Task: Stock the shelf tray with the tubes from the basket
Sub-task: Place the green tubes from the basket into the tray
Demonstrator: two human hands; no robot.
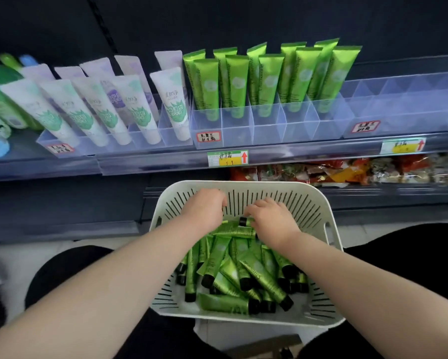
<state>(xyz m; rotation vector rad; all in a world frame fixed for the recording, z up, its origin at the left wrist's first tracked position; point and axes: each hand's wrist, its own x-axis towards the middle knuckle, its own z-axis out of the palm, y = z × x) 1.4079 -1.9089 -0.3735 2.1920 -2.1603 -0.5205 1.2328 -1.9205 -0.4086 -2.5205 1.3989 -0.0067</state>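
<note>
Green, glossy tubes with black caps lie heaped every way in the pale plastic basket, whose walls are cut with narrow slots. Both hands reach into its far end. The right hand has thumb and fingers curled round the cap end of a top tube at the top of the pile. The left hand is curled knuckles-up just beside it; its fingertips are hidden, so whether it holds anything cannot be told.

The step in hand looks like picking up stock to carry to the shelf. To do it well, the tube should probably be taken by its firm shoulder near the cap, not by the soft flattened tail. It then needs turning cap-down — the shelved ones stand that way, crimped ends up. Lifting from the top should keep the slippery heap from sliding.

Beyond the basket, the clear, rigid shelf tray is split by thin walls into narrow cells. The standing green tubes in it lean back slightly, and it is far from full. To its left, white tubes with a leaf print fill a like tray; to its right, a further clear tray holds nothing visible. Crinkled snack packets lie on the shelf below.
</note>
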